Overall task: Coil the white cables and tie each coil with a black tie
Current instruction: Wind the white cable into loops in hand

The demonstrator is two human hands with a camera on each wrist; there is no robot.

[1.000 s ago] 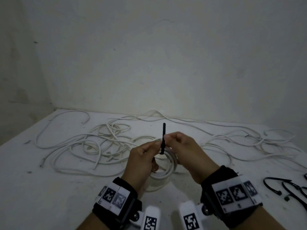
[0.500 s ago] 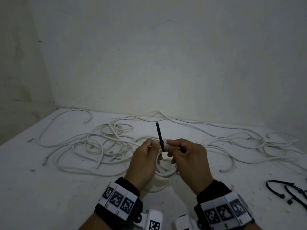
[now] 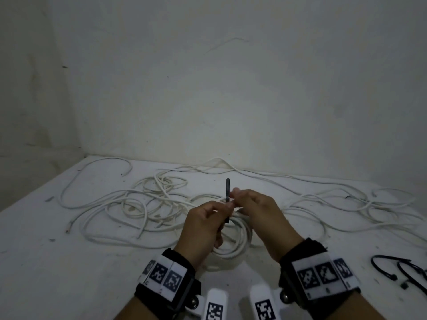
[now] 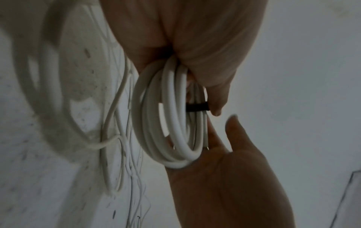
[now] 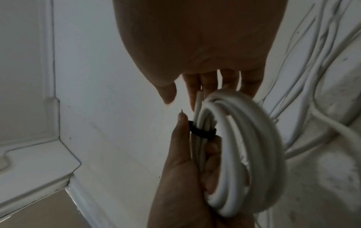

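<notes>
A white cable coil (image 3: 240,248) hangs upright between my hands above the white table (image 3: 69,262). A black tie (image 3: 227,190) wraps one side of the coil, its tail pointing straight up. My left hand (image 3: 208,225) grips the bundled strands, thumb against the tie's band (image 5: 203,131). My right hand (image 3: 254,211) has its fingers straight behind the coil (image 4: 175,138), with its thumb (image 4: 232,120) held apart from them. In the right wrist view nothing sits between that thumb and the fingers.
Loose white cables (image 3: 138,204) sprawl across the table behind my hands, with more on the right (image 3: 346,199). Several spare black ties (image 3: 392,269) lie at the near right. A white wall (image 3: 231,100) closes the far edge, and the table's left edge runs diagonally.
The tie's tail has swung from a left lean to upright. Both hands have shifted a little, and my right thumb now stands off the tie.
</notes>
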